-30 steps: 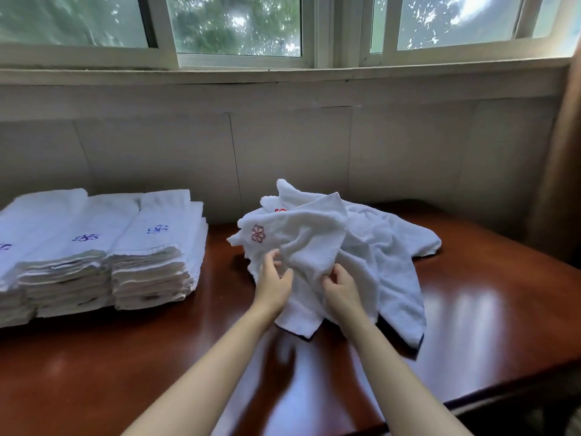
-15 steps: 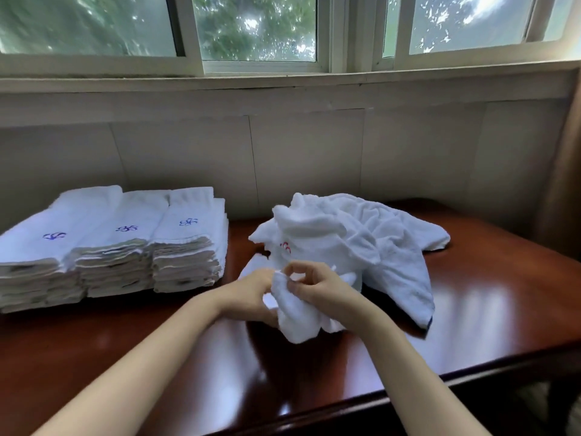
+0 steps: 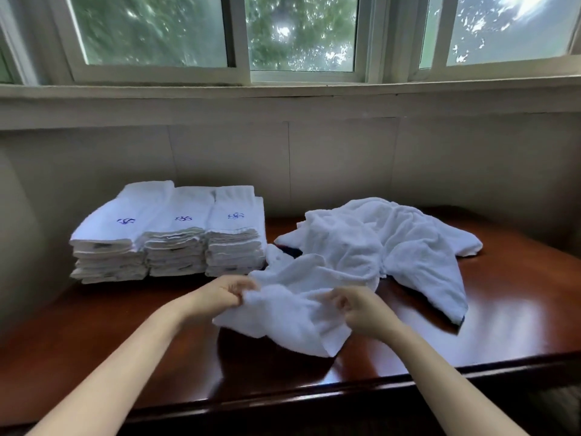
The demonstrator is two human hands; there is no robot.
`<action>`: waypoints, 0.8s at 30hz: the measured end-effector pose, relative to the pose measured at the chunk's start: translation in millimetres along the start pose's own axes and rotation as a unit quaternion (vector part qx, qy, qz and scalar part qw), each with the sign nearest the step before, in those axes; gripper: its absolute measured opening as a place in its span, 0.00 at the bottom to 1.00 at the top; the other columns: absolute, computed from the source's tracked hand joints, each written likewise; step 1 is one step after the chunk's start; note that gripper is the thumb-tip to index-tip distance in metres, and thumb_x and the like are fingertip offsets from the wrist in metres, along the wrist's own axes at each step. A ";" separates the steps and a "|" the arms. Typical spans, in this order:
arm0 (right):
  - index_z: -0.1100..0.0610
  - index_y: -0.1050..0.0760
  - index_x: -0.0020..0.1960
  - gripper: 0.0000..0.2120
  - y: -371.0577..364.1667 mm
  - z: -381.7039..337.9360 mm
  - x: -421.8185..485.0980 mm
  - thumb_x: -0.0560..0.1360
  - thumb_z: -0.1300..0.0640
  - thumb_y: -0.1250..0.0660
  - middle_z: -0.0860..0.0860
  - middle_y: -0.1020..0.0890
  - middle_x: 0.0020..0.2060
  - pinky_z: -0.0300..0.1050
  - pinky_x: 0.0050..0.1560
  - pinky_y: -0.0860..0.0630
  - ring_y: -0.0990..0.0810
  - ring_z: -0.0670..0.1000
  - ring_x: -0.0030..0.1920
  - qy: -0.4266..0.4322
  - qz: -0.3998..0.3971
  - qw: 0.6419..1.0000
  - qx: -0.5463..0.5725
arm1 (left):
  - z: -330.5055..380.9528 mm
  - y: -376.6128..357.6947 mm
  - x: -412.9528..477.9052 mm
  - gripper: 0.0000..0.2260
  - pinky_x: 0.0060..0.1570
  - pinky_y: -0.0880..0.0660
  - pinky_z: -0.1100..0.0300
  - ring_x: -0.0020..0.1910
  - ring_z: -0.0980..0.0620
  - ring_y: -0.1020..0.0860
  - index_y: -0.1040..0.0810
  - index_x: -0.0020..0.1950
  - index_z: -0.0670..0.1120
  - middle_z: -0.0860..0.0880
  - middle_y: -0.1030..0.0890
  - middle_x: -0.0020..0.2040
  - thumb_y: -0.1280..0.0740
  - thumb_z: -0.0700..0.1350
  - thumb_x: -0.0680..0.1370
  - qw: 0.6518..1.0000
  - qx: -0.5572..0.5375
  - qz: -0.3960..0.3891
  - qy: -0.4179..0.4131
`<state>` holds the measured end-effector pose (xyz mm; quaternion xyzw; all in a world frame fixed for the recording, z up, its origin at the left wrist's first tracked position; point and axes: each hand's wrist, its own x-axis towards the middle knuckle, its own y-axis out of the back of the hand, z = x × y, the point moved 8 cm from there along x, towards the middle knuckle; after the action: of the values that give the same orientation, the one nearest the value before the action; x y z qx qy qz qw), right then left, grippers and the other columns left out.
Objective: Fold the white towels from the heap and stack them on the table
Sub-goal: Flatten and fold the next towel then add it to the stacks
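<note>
A crumpled white terry-cloth towel (image 3: 292, 313) lies bunched at the near middle of the glossy reddish-brown wooden tabletop (image 3: 509, 322), its far end running up to the loose heap of white towels (image 3: 386, 240) spread over the far right part of the tabletop. The left hand (image 3: 224, 294) pinches the towel's upper left edge with curled fingers, and the right hand (image 3: 361, 308) grasps the fabric on the towel's right side, fingers likewise curled into the cloth; between the two hands the towel sags in soft folds, and its lower corner rests on the tabletop toward the near edge. At the far left stand three side-by-side stacks of folded white towels (image 3: 176, 234), each top towel bearing a small blue embroidered emblem (image 3: 235, 215). The stacks touch one another, and the rightmost sits just beside the heap's left fringe. Behind the tabletop rises a pale panelled wall (image 3: 314, 158) beneath a white-framed window (image 3: 301, 36) showing blurred green foliage.
</note>
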<state>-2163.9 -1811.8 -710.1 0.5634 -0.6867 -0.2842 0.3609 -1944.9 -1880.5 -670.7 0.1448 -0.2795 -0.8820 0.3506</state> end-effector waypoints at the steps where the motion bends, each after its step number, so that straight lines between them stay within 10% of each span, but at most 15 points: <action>1: 0.51 0.22 0.56 0.23 9.1 -0.6 1.7 0.66 0.67 0.41 0.42 0.21 0.43 0.47 0.44 0.23 0.21 0.48 0.47 -0.013 0.056 0.998 -0.030 | -14.5 -1.7 -5.2 0.19 0.36 0.33 0.67 0.38 0.57 0.25 0.22 0.52 0.39 0.54 0.21 0.37 0.45 0.27 0.69 0.994 0.094 -0.041 0.049; 4: 0.57 0.23 0.57 0.17 25.0 -18.7 7.1 0.70 0.66 0.38 0.53 0.22 0.53 0.50 0.50 0.28 0.26 0.58 0.56 0.011 0.197 0.970 -0.141 | -55.0 28.0 -15.9 0.17 0.54 0.32 0.59 0.55 0.50 0.25 0.23 0.60 0.49 0.51 0.21 0.57 0.42 0.37 0.76 0.865 0.452 -0.016 0.216; 7: 0.50 0.29 0.64 0.20 4.9 -27.5 24.6 0.75 0.46 0.37 0.54 0.32 0.67 0.56 0.70 0.46 0.40 0.59 0.71 -0.012 0.140 0.965 -0.221 | -46.6 36.2 -8.9 0.15 0.61 0.35 0.52 0.64 0.47 0.28 0.26 0.63 0.48 0.48 0.25 0.64 0.43 0.41 0.79 0.757 0.617 0.061 0.207; 12: 0.41 0.48 0.73 0.44 -44.6 -24.0 53.7 0.64 0.23 0.42 0.55 0.29 0.67 0.65 0.67 0.45 0.34 0.58 0.69 -0.067 -0.045 0.981 -0.175 | -45.9 -32.6 22.9 0.18 0.58 0.30 0.56 0.62 0.47 0.27 0.29 0.66 0.48 0.46 0.26 0.66 0.40 0.54 0.78 0.945 0.308 0.011 0.110; 18: 0.51 0.41 0.50 0.19 -52.2 -45.1 72.4 0.69 0.44 0.35 0.49 0.31 0.36 0.45 0.36 0.36 0.26 0.57 0.44 -0.016 -0.061 0.976 -0.210 | -61.7 -54.4 41.6 0.37 0.58 0.30 0.51 0.63 0.42 0.29 0.46 0.76 0.52 0.44 0.32 0.68 0.34 0.61 0.73 0.924 0.372 0.036 0.088; 21: 0.53 0.41 0.46 0.14 -9.6 -45.7 90.8 0.70 0.52 0.36 0.49 0.31 0.37 0.46 0.36 0.35 0.29 0.56 0.42 -0.023 0.010 0.985 -0.168 | -64.3 -39.5 47.1 0.39 0.44 0.28 0.54 0.50 0.42 0.23 0.59 0.78 0.56 0.41 0.23 0.59 0.37 0.43 0.75 0.936 0.342 0.041 0.072; 24: 0.56 0.35 0.52 0.11 75.0 -50.2 118.7 0.72 0.60 0.37 0.58 0.24 0.47 0.49 0.37 0.33 0.23 0.61 0.46 -0.001 0.200 0.956 -0.214 | -76.4 -29.6 48.4 0.35 0.52 0.28 0.56 0.60 0.44 0.25 0.48 0.77 0.58 0.46 0.24 0.64 0.35 0.43 0.75 0.922 0.370 -0.059 0.096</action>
<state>-2178.0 -1911.8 -600.5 0.3234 -0.7088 -0.3475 0.5219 -1960.9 -1926.6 -752.5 0.3644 -0.5420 -0.7166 0.2447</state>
